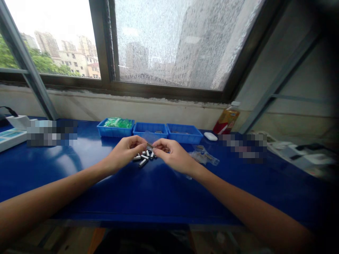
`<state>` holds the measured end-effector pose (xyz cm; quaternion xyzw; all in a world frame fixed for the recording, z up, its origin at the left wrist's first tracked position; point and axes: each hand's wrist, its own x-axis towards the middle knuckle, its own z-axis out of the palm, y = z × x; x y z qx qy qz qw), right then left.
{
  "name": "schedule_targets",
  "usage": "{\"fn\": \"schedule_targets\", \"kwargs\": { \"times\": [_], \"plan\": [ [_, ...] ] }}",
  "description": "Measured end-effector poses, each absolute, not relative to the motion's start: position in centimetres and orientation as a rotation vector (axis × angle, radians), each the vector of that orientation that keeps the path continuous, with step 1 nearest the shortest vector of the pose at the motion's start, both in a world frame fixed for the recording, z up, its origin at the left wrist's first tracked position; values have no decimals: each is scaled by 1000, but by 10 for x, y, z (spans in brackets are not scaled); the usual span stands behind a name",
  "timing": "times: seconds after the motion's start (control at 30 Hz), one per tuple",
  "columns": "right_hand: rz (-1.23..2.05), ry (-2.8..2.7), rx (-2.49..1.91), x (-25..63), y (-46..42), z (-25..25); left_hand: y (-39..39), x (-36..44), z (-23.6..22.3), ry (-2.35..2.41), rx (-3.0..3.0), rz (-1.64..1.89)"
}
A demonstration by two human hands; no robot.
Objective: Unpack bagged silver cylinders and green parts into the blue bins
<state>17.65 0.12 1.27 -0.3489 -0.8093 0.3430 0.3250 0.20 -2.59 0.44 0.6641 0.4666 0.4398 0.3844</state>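
Observation:
My left hand (pixel 126 151) and my right hand (pixel 173 154) meet over the blue table (pixel 79 165), fingertips pinched together on a small silver part (pixel 149 145) held between them. Just beneath and between the hands lies a small pile of short metal cylinders (pixel 143 158) on the table top. To the right of my right hand rest some clear plastic bags (pixel 203 155).
Three blue bins stand in a row at the back: the left bin (pixel 115 131) holds green packets, the middle bin (pixel 150 129) and right bin (pixel 184 133) hold small parts. A drink bottle (pixel 227 121) and a white lid (pixel 210 136) stand right; white devices (pixel 13 132) lie far left.

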Motion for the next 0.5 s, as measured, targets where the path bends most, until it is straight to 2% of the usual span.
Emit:
{"fn": "schedule_targets", "kwargs": {
  "times": [0.5],
  "plan": [
    [522,-2131,-929,176,-1,7,-27,2,2,1219,1972,1045]
  ]
}}
